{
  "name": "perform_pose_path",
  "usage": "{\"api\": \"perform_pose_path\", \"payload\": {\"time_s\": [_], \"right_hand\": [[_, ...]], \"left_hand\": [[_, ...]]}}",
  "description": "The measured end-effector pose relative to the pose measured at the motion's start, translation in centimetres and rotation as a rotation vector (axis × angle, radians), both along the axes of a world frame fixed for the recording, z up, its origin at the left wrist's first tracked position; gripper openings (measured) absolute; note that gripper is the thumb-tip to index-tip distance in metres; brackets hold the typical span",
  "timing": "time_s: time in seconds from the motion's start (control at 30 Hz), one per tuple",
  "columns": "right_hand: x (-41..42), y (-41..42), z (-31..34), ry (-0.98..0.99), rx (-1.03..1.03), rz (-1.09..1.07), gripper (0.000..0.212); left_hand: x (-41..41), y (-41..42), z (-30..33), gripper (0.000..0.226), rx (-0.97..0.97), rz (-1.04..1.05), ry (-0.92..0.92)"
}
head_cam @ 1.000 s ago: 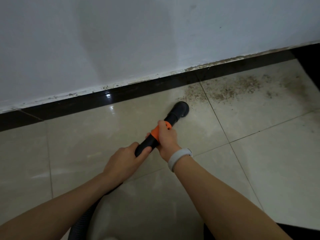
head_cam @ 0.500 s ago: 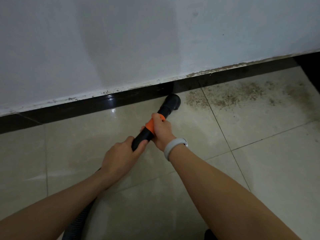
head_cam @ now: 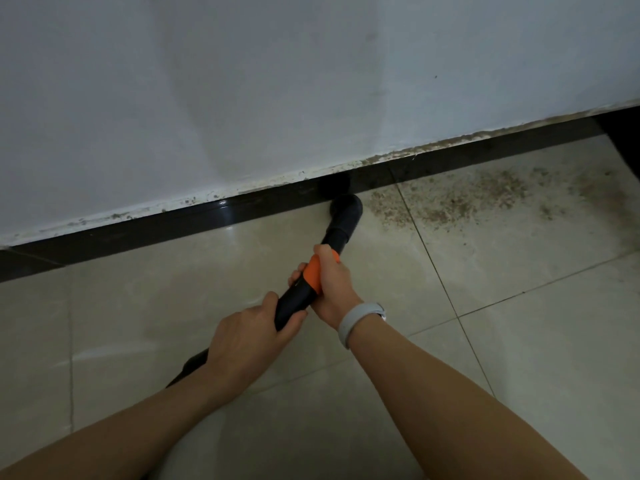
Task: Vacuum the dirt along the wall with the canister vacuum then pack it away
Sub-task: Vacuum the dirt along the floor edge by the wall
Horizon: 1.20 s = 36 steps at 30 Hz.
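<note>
Fingers (head_cam: 298, 273) of the right hand (head_cam: 332, 289) were curled round the orange collar (head_cam: 314, 271) of the vacuum wand (head_cam: 294, 301), with the thumb lying along its top. Just behind it, nearer the person, the left hand (head_cam: 246, 336) gripped the black part of the same wand, fingers wrapped underneath and thumb over the top. Beyond the hands, the round black nozzle (head_cam: 346, 211) sat on the floor tiles (head_cam: 519, 341) right at the dark skirting strip (head_cam: 173, 223) along the foot of the white wall (head_cam: 242, 81). Brown dirt (head_cam: 450, 199) lay scattered on the tiles just right of the nozzle and spread farther right along the wall. A short piece of black hose (head_cam: 192, 367) showed below the left wrist. The right wrist wore a pale grey band (head_cam: 358, 318).
</note>
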State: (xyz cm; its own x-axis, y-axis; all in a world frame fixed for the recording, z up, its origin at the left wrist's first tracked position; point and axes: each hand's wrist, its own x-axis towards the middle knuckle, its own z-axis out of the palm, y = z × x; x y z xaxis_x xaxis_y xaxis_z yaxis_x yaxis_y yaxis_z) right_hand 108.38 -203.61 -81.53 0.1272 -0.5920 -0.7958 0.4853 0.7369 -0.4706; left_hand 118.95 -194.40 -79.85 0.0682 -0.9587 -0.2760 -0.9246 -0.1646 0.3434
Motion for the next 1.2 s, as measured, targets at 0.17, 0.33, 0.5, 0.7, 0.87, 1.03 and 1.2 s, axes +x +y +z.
{"api": "perform_pose_path", "payload": {"time_s": [0.17, 0.33, 0.5, 0.7, 0.87, 1.03, 1.2], "right_hand": [[2.1, 0.5, 0.3, -0.062, 0.027, 0.104, 0.015], [1.6, -0.2, 0.7, -0.043, 0.02, 0.083, 0.016], [-2.0, -2.9, 1.2, -0.056, 0.024, 0.019, 0.02], [-8.0, -6.8, 1.4, 0.089, -0.011, -0.046, 0.02], [-9.9, -7.1, 1.8, 0.082, 0.006, -0.072, 0.018], [-5.7, -5.0, 1.9, 0.086, 0.053, -0.043, 0.019], [-0.7, -3.3, 2.1, 0.156, 0.071, 0.063, 0.017]], "left_hand": [[2.9, 0.5, 0.8, 0.032, 0.114, 0.067, 0.065], [2.0, 0.0, 1.0, 0.035, 0.093, 0.053, 0.062], [-1.0, -3.2, 0.8, 0.046, 0.022, -0.012, 0.021], [-7.0, -7.4, 0.7, 0.048, 0.023, -0.073, 0.121], [-8.5, -7.4, 0.7, 0.047, -0.005, -0.09, 0.165], [-4.5, -5.4, 0.4, 0.043, 0.022, -0.034, 0.177], [0.0, -3.0, 0.0, 0.042, 0.048, 0.116, 0.2]]}}
